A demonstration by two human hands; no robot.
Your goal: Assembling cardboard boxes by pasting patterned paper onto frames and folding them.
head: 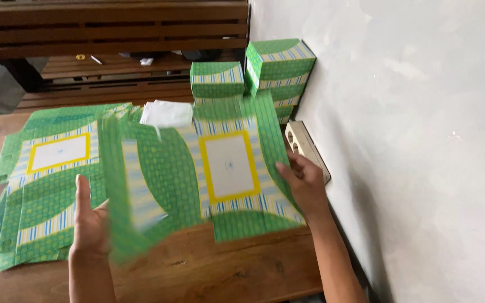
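Wooden table (242,269); blurred box blank (197,174) hides left hand's (91,224) fingers.

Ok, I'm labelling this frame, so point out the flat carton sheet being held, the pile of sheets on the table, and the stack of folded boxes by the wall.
flat carton sheet (228,165), head view, white panel.
pile of sheets (46,193), head view, top sheet's green middle.
stack of folded boxes (279,67), head view, top box's front.

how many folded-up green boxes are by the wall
3, maybe more hidden: one box left of a stack, a top box on it, and a lower box beneath, partly covered.
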